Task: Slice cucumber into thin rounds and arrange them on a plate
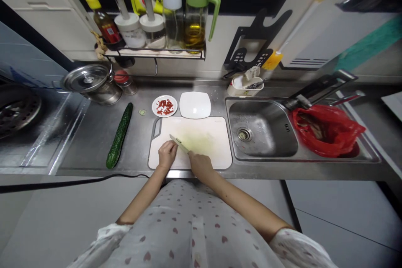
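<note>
A white cutting board (pixel 220 142) with a grey handle lies on the steel counter, stained pale green in its middle. My right hand (pixel 201 166) is wrapped round the handle of a knife (pixel 182 145), whose blade points up and left over the board. A small green piece (pixel 179 140) is at the blade. My left hand (pixel 167 155) is closed beside the knife's tip, at the board's left part; what its fingers hold, if anything, is too small to make out. To the left lies a whole cucumber (pixel 119 136). Behind the board are a plate of red pieces (pixel 154 106) and a white dish (pixel 195 105).
A sink (pixel 264 130) is right of the board, with a red bag (pixel 329 132) beyond it. A steel pot (pixel 103 92) and red-lidded jar (pixel 125 82) stand back left, under a rack (pixel 157 52) of bottles. A utensil holder (pixel 245 91) stands behind the sink.
</note>
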`<control>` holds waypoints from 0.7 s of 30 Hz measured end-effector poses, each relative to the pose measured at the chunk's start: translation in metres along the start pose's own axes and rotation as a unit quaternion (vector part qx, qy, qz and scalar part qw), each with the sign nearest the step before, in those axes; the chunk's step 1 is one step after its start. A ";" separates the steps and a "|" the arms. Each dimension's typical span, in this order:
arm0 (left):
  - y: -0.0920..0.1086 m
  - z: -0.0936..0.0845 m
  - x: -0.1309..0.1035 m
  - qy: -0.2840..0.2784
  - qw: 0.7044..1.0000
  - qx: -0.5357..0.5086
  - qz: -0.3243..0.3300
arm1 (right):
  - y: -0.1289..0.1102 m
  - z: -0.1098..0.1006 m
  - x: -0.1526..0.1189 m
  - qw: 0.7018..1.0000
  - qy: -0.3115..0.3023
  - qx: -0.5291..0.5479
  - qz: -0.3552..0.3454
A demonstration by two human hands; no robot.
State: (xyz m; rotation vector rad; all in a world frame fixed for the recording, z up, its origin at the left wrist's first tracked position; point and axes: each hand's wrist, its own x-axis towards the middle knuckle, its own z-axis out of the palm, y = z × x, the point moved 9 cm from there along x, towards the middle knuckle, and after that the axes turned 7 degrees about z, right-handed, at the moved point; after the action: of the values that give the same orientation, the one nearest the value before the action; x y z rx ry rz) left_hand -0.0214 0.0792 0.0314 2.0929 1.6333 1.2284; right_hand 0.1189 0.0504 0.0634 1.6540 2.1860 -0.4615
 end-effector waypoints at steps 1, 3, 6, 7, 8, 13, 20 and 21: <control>0.000 0.000 0.000 -0.001 1.000 0.002 0.001 | 0.000 -0.001 0.000 1.000 0.001 -0.002 0.000; 0.000 0.001 0.000 -0.004 1.000 0.006 0.002 | -0.001 -0.001 -0.001 1.000 -0.001 -0.009 0.000; 0.000 0.002 0.000 -0.010 1.000 0.013 0.004 | -0.001 -0.002 -0.001 1.000 -0.003 -0.017 -0.001; 0.000 0.002 0.000 -0.011 1.000 0.014 0.005 | -0.001 -0.003 0.000 1.000 0.000 -0.015 -0.003; 0.000 0.002 0.000 -0.011 1.000 0.015 0.006 | -0.001 -0.004 0.000 1.000 0.002 -0.013 -0.005; 0.002 0.002 0.001 -0.009 1.000 0.008 0.009 | -0.002 -0.005 0.004 1.000 -0.010 -0.011 -0.004; 0.003 0.000 0.002 -0.010 1.000 0.001 0.008 | -0.002 -0.004 0.010 1.000 -0.019 0.015 -0.005; 0.003 0.001 0.002 -0.012 1.000 -0.002 0.006 | -0.002 -0.003 0.010 1.000 -0.022 0.018 -0.005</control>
State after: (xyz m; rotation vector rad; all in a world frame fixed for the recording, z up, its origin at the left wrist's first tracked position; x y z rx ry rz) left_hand -0.0185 0.0799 0.0340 2.1103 1.6101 1.2046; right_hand 0.1143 0.0595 0.0617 1.6366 2.1669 -0.5385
